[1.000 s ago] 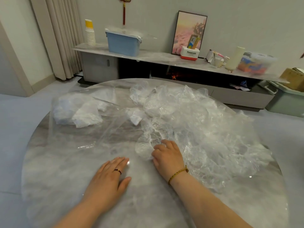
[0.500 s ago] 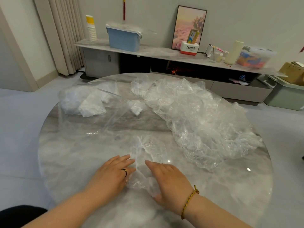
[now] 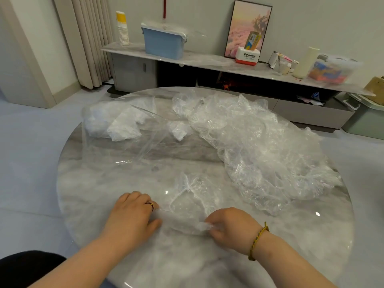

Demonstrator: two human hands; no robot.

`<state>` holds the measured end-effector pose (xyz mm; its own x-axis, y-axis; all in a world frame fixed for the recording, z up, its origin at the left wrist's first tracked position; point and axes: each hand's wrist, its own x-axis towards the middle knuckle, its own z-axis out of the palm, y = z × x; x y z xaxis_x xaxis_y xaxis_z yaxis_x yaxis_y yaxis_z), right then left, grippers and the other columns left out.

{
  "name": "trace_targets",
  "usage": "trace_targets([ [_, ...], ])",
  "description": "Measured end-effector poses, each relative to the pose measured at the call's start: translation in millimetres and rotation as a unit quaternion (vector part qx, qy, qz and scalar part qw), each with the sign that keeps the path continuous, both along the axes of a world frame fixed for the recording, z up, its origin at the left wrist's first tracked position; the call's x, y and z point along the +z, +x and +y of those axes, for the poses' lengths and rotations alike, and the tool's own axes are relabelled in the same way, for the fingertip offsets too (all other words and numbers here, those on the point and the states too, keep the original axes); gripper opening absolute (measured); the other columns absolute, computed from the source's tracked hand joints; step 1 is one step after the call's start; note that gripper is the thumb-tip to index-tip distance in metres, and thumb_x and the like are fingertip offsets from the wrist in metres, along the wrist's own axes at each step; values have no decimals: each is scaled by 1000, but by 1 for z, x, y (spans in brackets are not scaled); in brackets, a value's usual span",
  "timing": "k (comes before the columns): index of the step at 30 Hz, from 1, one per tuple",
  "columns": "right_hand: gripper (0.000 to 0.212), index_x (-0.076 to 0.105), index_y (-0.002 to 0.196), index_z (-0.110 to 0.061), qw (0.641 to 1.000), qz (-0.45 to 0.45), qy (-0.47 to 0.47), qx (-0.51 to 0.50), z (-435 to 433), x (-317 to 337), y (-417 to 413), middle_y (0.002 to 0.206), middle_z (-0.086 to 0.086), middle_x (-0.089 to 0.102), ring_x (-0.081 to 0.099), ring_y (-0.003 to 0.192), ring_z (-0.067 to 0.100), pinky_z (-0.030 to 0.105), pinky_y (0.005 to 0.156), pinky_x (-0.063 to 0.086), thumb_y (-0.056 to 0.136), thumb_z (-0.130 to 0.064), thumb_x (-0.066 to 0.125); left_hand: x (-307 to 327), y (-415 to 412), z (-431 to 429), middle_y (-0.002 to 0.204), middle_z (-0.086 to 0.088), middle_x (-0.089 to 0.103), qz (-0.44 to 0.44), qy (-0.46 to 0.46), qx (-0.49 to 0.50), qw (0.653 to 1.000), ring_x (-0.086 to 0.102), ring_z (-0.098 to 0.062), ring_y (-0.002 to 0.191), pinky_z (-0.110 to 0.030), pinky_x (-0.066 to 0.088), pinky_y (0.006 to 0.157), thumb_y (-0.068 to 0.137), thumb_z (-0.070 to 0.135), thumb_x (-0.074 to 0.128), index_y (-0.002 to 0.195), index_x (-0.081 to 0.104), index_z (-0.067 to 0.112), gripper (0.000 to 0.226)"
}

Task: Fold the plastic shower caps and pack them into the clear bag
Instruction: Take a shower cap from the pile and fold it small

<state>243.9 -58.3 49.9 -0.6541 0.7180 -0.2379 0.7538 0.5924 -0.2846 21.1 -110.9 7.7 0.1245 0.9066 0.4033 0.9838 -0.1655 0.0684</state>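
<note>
Step in hand, as I judge it: spreading one shower cap (image 3: 190, 201) flat before its first fold. It lies on the marble table (image 3: 89, 183) directly in front of me, near the loose pile of caps (image 3: 266, 146) on the right but apparently not touching it.

Left hand (image 3: 133, 213): fingers curled together onto the cap's near-left edge with the thumb below, so I read it as a pinch. Right hand (image 3: 230, 227): fingertips and thumb clamped on a bunched bit of the near-right edge.

To do this well, I would draw the two edges apart evenly, keep the film low on the table to press air out, and line up the gathered rim before creasing.

Material findings: the cap is thin, clear, crinkled film with a puckered white elastic rim. I expect it to be slippery on the glossy stone and prone to springing open. The pile is the same film, tangled and puffed up.

The clear bag (image 3: 99, 121) lies at far left, smooth and glossy, with whitish folded caps (image 3: 122, 129) inside
</note>
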Motion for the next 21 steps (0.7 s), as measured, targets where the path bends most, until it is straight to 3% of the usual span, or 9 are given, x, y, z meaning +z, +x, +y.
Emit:
trace_targets([
  [4, 23, 57, 74, -18, 994, 72, -80, -31, 7, 9, 5, 70, -4, 57, 52, 66, 5, 24, 71, 41, 93, -14, 44, -1, 2, 3, 90, 15, 68, -139, -42, -102, 984, 49, -2, 98, -14, 25, 93, 63, 49, 47, 71, 66, 37, 24],
  [6, 24, 49, 73, -23, 975, 153, -138, -83, 13, 7, 3, 63, -10, 47, 46, 56, -1, 16, 64, 38, 93, -11, 46, 2, 9, 5, 102, 32, 60, -248, -113, -146, 951, 38, 22, 110, -2, 15, 99, 65, 50, 51, 82, 60, 42, 20],
  [7, 24, 48, 74, -23, 965, 186, -152, -110, 16, 6, 2, 63, -11, 47, 46, 53, -3, 12, 62, 38, 93, -9, 46, 4, 12, 5, 101, 45, 52, -293, -136, -136, 936, 31, 33, 107, 4, 12, 97, 63, 54, 48, 86, 57, 53, 25],
  [9, 28, 47, 73, -24, 945, 233, -163, -161, 23, 1, 1, 61, -9, 49, 48, 48, -4, 10, 59, 39, 93, -5, 44, 7, 21, 4, 90, 55, 46, -349, -202, -87, 911, 36, 30, 101, 7, 18, 91, 62, 62, 41, 83, 47, 71, 24],
  [11, 29, 48, 70, -21, 931, 249, -165, -208, 27, -4, 0, 59, -6, 50, 48, 45, -4, 11, 55, 41, 94, -5, 43, 5, 25, 10, 84, 41, 57, -396, -217, -62, 890, 58, 10, 86, -3, 38, 82, 78, 46, 54, 73, 62, 49, 10],
  [12, 29, 48, 69, -19, 926, 248, -168, -232, 28, -7, -1, 57, -6, 50, 48, 43, -3, 12, 55, 43, 94, -7, 43, 2, 25, 12, 78, 34, 61, -403, -206, -40, 891, 63, 3, 76, -10, 45, 74, 86, 32, 57, 67, 61, 39, 21],
  [15, 29, 48, 69, -16, 899, 251, -207, -294, 25, -14, -7, 55, -2, 50, 48, 39, 2, 20, 45, 47, 96, -11, 40, 3, 25, 17, 58, 29, 60, -398, -180, 42, 899, 58, 4, 57, -12, 43, 59, 91, 22, 55, 72, 51, 39, 26],
  [17, 28, 48, 71, -20, 910, 225, -191, -290, 26, -15, -9, 58, -4, 51, 50, 41, 4, 16, 41, 41, 97, -17, 40, 3, 23, 19, 58, 21, 62, -424, -162, 92, 886, 59, -2, 55, -20, 47, 63, 90, 25, 55, 73, 52, 38, 22],
  [21, 32, 42, 65, -21, 941, 139, -155, -266, 36, -11, -12, 60, -4, 51, 50, 51, 11, 27, 56, 46, 96, -26, 42, 8, 18, 25, 48, 12, 46, -382, -158, 162, 896, 49, -6, 54, -21, 39, 55, 92, 30, 52, 87, 60, 30, 9],
])
